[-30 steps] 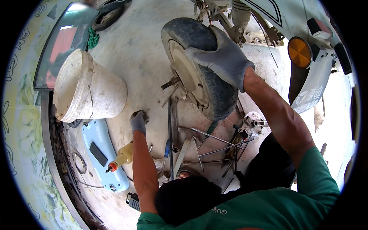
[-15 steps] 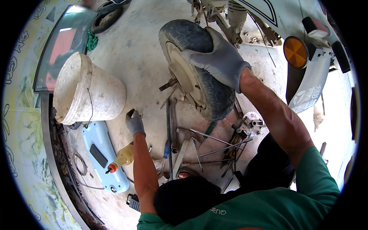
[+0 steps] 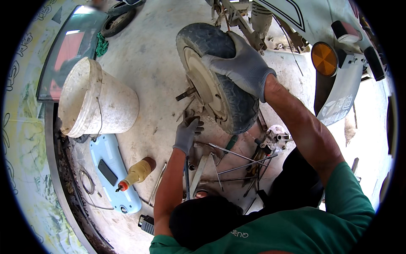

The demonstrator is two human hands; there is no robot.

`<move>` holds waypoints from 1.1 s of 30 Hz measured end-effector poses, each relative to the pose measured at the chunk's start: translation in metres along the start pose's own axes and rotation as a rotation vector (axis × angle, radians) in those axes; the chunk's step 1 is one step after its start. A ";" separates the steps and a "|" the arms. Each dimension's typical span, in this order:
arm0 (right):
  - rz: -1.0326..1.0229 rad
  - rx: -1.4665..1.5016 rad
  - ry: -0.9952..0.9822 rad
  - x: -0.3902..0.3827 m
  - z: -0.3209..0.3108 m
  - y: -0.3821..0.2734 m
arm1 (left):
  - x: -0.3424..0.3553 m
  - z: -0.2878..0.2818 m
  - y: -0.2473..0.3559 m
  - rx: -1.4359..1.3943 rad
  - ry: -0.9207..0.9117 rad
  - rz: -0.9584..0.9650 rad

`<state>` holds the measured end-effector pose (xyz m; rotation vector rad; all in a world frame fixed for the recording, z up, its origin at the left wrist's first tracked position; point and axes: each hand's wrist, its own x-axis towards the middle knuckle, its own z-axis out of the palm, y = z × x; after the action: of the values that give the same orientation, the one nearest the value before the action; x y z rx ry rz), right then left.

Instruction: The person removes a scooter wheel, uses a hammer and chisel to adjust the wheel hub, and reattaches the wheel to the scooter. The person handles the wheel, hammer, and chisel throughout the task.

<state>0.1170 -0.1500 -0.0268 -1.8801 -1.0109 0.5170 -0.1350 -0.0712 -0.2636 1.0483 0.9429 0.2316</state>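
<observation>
A small scooter wheel (image 3: 196,86) with a black knobby tyre and pale hub stands upright and tilted in front of me. My right hand (image 3: 245,67), in a grey glove, grips the tyre over its top and outer side. From the hub an axle (image 3: 186,94) sticks out to the left. Just below that axle is my left hand (image 3: 187,133), gloved with dark fingertips, its fingers curled together. What they hold, if anything, is hidden. Below the wheel lie a screwdriver with a green handle (image 3: 231,143), several metal rods and a grey metal hub part (image 3: 277,137).
A dirty white bucket (image 3: 114,101) lies tilted at left. Near it are a light blue panel (image 3: 120,169) with a black phone (image 3: 108,172) and a yellowish bottle (image 3: 138,171). A vehicle's orange reflector (image 3: 325,58) and mudguard (image 3: 338,101) hang at right.
My left hand has moved right, from the open floor beside the bucket to just below the axle. My right hand and the wheel have barely moved.
</observation>
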 end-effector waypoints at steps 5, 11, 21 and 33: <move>0.000 0.042 -0.021 0.003 -0.002 0.006 | 0.001 0.000 0.007 -0.012 0.006 -0.017; -0.015 0.082 -0.032 0.004 -0.005 0.004 | 0.020 -0.036 0.002 0.385 0.257 0.295; -0.013 0.085 -0.034 0.003 -0.004 0.006 | 0.067 -0.024 0.034 1.313 0.397 0.391; -0.040 0.206 -0.044 -0.003 -0.003 0.013 | 0.104 -0.030 0.039 1.583 0.510 0.247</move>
<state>0.1225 -0.1573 -0.0367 -1.6695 -0.9831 0.6177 -0.0845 0.0280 -0.2936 2.6489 1.4584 -0.1251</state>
